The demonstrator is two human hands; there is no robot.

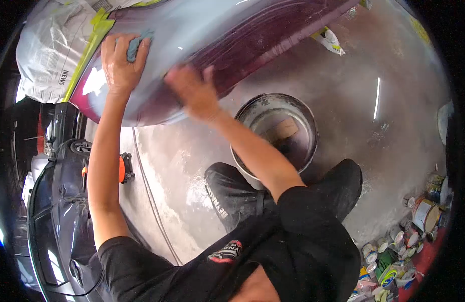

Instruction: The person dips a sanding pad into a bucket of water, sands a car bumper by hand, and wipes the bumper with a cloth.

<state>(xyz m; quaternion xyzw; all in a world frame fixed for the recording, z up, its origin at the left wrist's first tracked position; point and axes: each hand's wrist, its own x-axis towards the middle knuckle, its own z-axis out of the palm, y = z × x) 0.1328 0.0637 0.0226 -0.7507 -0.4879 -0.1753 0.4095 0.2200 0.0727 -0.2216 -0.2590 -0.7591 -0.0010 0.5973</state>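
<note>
A car body panel (212, 30), maroon with a broad pale grey patch, stretches across the top of the head view and looks wet. On its left part rests my left hand (122, 65), fingers closed around a crumpled blue-green cloth (134, 49) that shows between thumb and forefinger. My right hand (194, 95) is over the lower edge of the grey patch. Motion smears its fingers, so whether they grip anything is unclear. Yellow-green masking tape (89, 53) and printed masking film (49, 55) border the panel at the left.
A round basin (313, 126) with water and a brownish block (287, 128) stands on the wet floor by my knees. Several paint cans (426, 214) crowd the lower right. At the left are a dark car (66, 201), an orange-and-black object (125, 168) and a hose (149, 186).
</note>
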